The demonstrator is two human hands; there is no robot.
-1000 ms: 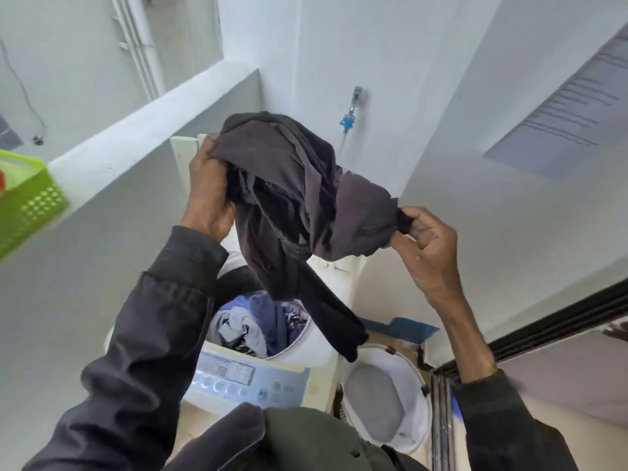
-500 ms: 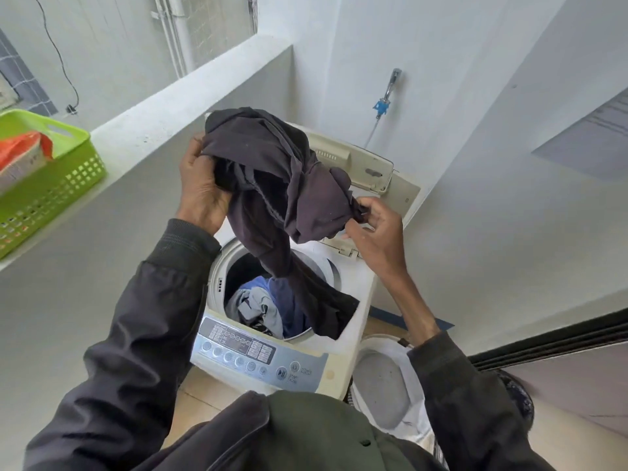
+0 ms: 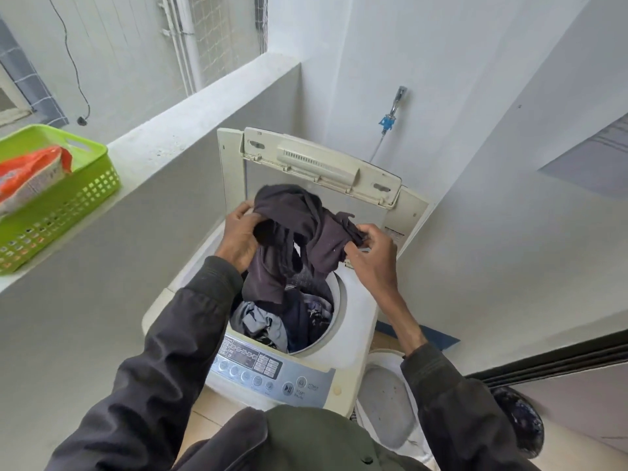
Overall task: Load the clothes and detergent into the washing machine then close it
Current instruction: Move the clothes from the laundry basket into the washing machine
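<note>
A top-loading washing machine (image 3: 353,321) stands open, its lid (image 3: 319,161) folded up against the back wall. Several clothes (image 3: 272,321) lie in the drum. Above the drum hangs a dark purple-grey garment (image 3: 299,232). My left hand (image 3: 239,237) grips its left side and my right hand (image 3: 372,251) pinches its right end. The garment's lower end dangles into the drum opening. An orange detergent bag (image 3: 27,178) lies in a green basket (image 3: 64,212) on the ledge at left.
A white laundry basket (image 3: 387,399) sits on the floor right of the machine. A grey ledge (image 3: 190,120) runs along the left. A tap (image 3: 396,103) is on the back wall. A dark sliding-door track (image 3: 550,362) lies at lower right.
Both hands have lowered the dark garment from high in front of me down to the drum opening, and its loose end now hangs inside. My right hand moved closer to the left.
</note>
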